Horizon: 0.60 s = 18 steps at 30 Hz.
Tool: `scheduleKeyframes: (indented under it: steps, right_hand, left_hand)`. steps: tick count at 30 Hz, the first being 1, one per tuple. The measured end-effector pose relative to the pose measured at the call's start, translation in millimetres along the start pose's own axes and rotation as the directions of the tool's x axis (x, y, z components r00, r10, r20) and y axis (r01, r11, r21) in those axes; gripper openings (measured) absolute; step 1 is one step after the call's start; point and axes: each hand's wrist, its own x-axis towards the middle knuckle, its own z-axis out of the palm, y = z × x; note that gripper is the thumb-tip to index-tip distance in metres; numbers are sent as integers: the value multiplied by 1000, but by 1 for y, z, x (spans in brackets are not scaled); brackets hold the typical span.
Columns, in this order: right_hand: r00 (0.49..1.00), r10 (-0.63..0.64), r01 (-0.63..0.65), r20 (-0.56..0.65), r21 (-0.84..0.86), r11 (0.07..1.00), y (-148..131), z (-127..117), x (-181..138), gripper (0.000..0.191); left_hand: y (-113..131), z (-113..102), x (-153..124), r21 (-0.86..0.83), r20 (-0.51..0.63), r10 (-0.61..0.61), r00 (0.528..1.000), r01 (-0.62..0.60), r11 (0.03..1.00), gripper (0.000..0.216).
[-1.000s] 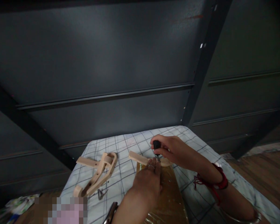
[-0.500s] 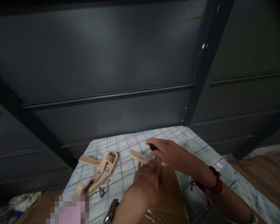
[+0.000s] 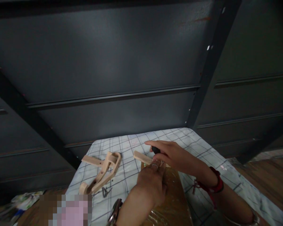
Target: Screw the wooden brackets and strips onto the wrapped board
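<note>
The cloth-covered worktop (image 3: pixel 127 180) bears a brown package (image 3: pixel 171 201), pale wooden parts (image 3: pixel 103 174) at its ten o'clock and dark bits (image 3: pixel 105 192) at its nine

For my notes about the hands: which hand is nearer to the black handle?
Right. The right hand holds the black handle; the left hand lies lower in the picture, fingers on the wooden strip.

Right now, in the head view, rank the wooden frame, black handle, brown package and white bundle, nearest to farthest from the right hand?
1. Black handle: in the right hand.
2. Brown package: beneath the left hand.
3. Wooden frame: cloth's left side.
4. White bundle: floor, far left.
</note>
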Motion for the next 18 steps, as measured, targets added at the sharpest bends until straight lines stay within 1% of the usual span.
scheduleKeyframes:
  steps: [2,4,6,8,10,12,15,18]
  right_hand:
    - [999,-3,3,50,3,1000,1,-3,-3,43]
    - [999,-20,20,47,-3,1000,2,-5,-4,45]
    - [1000,-24,24,-13,-33,999,3,-5,-3,43]
    - [997,-6,-1,-74,-86,996,4,-4,-1,32]
    - [995,21,-35,-100,-139,990,5,-2,2,20]
    - [992,49,-70,-117,-177,982,5,1,4,14]
    - [979,106,-140,-174,-194,971,5,7,5,11]
    - [974,122,-158,-193,-184,970,4,10,5,16]
  left_hand:
    - [-1,0,0,-4,-3,7,1000,-7,1000,61]
    - [-3,-1,0,4,17,12,1000,-12,1000,62]
    - [-4,-2,-1,11,44,10,999,-11,1000,64]
    - [-6,-3,-1,6,51,9,999,-9,1000,65]
    - [-7,-3,-1,-4,37,5,999,-5,1000,65]
    - [-7,-3,-1,-10,26,10,1000,-10,1000,64]
    - [-7,-2,-1,-11,20,18,1000,-17,1000,63]
    - [-7,-3,-1,1,28,11,1000,-11,1000,64]
